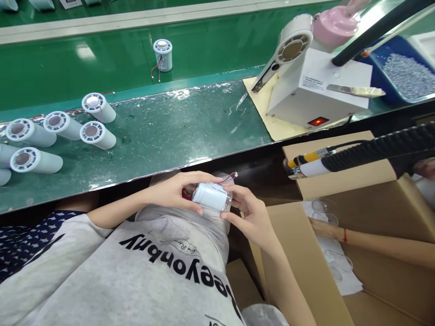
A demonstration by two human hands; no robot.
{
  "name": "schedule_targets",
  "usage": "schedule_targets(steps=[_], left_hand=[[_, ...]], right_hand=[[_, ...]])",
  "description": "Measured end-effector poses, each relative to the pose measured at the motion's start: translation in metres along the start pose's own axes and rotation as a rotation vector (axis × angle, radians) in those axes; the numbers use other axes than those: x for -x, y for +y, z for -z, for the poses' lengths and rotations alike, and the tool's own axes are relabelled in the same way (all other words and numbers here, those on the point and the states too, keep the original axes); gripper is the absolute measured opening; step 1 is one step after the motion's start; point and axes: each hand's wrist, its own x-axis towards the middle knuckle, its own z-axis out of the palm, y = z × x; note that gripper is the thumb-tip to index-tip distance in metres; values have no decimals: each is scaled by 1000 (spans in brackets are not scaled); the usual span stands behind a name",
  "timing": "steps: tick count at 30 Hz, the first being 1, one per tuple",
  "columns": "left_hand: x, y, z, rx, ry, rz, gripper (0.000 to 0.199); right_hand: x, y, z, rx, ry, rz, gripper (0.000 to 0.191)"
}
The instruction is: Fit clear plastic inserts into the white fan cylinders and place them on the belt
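Observation:
Above my lap I hold a light-blue cylindrical housing (211,197) lying on its side, with clear plastic at its right end. Thin red and blue wires (230,178) with a white plug stick out behind it. My left hand (181,192) is closed around its left end, thumb in front and fingers behind. Something dark red (186,194) shows beside that palm; I cannot tell what it is. The fingers and thumb of my right hand (249,213) grip the clear right end.
Several similar housings (38,160) lie on the bench at left; one stands upright (165,56) on the green belt. At right are a grey-white box (319,90) with a lit red switch, a handheld fan (292,43), a blue bin (401,72) and a carton (306,267) with another person's arm (380,246) inside.

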Motion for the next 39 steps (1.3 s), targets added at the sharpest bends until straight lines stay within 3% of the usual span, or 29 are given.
schedule_targets(steps=[13,25,35,39], left_hand=[[2,-1,-1,-78,-26,-54,73],[4,-2,-1,-113,-46,-59,73],[3,-4,-4,-113,-47,-127,72],[5,1,-9,-62,-21,-26,65]], right_hand=[[-2,-9,-3,-170,-2,-189,53],[-5,2,-13,-425,-15,-405,61],[-11,-13,-20,-553,-156,-632,77],[-9,-9,-21,-559,-237,-677,83]])
